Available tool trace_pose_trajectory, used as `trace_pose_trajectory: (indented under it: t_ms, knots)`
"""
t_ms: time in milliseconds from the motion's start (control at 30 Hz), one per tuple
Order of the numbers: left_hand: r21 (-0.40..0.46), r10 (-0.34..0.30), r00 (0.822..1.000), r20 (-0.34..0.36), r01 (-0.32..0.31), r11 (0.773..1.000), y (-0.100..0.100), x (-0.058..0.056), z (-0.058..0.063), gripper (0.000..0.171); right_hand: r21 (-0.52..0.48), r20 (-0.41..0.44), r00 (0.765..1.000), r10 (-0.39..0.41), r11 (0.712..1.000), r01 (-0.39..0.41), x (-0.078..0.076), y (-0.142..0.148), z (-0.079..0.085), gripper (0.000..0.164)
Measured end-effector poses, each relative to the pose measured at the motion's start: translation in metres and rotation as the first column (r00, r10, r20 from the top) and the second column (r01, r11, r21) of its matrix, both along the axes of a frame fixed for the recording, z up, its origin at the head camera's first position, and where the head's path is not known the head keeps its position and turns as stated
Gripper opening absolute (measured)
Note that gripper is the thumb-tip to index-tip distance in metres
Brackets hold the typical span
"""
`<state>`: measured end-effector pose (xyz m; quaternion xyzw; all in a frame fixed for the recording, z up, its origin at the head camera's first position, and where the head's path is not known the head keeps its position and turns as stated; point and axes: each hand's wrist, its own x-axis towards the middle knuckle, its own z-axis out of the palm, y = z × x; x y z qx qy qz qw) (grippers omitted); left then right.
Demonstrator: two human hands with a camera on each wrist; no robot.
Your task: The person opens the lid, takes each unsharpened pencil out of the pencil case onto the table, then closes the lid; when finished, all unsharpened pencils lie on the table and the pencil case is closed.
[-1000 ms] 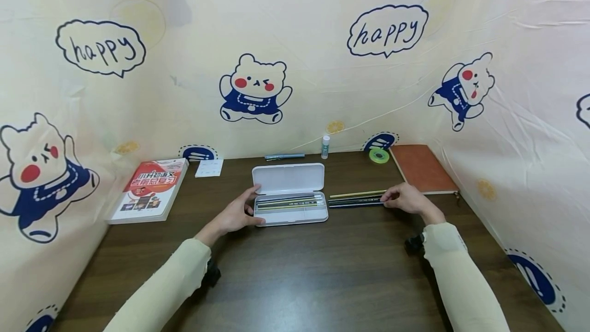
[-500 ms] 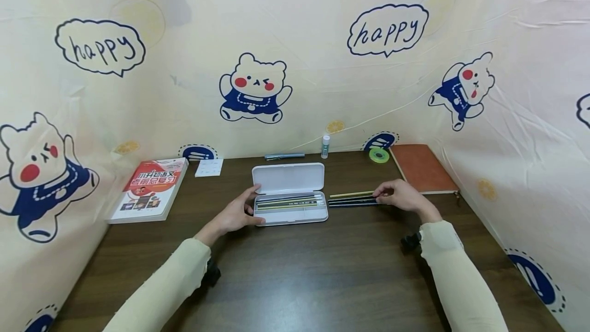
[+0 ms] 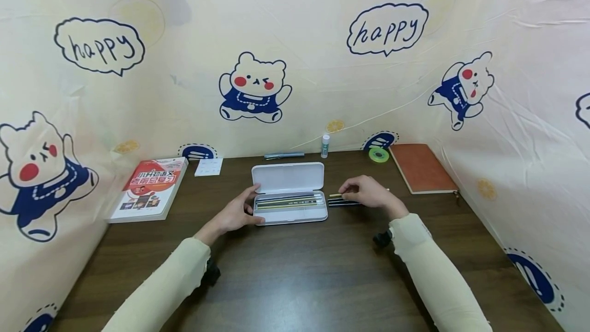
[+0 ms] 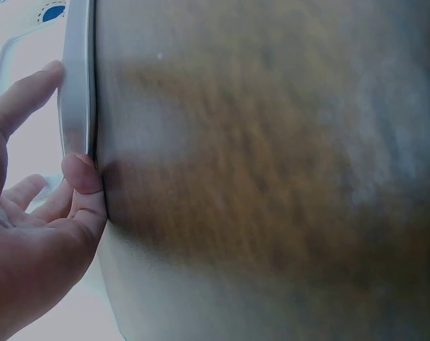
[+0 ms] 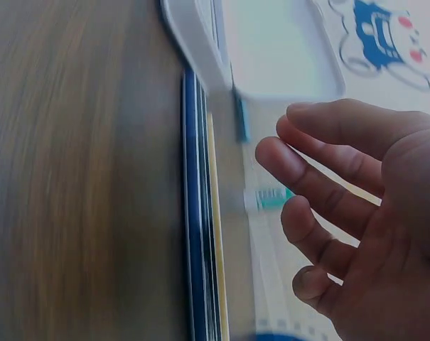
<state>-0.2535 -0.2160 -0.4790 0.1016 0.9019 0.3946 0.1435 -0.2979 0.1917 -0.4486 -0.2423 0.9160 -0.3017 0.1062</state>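
Note:
A white pencil case (image 3: 288,177) lies with its lid raised at the back, and several pencils (image 3: 288,201) rest inside it. My left hand (image 3: 234,214) grips the case's left end; in the left wrist view the thumb sits at the front corner of the case wall (image 4: 77,85), with another finger reaching its rim. To the right of the case, several dark pencils and a yellow pencil (image 5: 216,206) lie side by side. My right hand (image 3: 367,191) hovers over these, hiding their right part. Its fingers are loosely bent and hold nothing in the right wrist view.
Behind the case are a blue pen (image 3: 284,156) and a glue stick (image 3: 325,146). Green tape (image 3: 379,154) and a brown notebook (image 3: 424,169) are at the back right. A book (image 3: 149,188) and a white paper (image 3: 209,167) lie to the left.
My right hand has moved left along the loose pencils toward the case, leaving their right ends. The left hand and the case have stayed in place.

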Motion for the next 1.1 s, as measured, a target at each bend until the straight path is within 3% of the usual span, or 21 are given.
trace_pose_trajectory:
  t_ms: [433, 667, 1100]
  knots:
    - [0.009, -0.001, 1.000, 0.005, 0.001, 1.000, 0.000, 0.000, 0.000, 0.103, 0.102, -0.032, 0.988, 0.152, 0.984, -0.149, -0.001, -0.067, -0.005, 0.011]
    - [0.020, 0.001, 1.000, 0.015, -0.002, 1.000, 0.000, 0.000, 0.001, 0.104, 0.154, -0.006, 0.988, 0.154, 0.976, -0.151, 0.000, -0.077, -0.009, 0.012]
    - [0.002, 0.003, 1.000, 0.011, -0.003, 1.000, -0.001, -0.001, 0.001, 0.104, 0.259, -0.044, 0.987, 0.157, 0.956, -0.140, 0.000, -0.085, -0.007, 0.012]
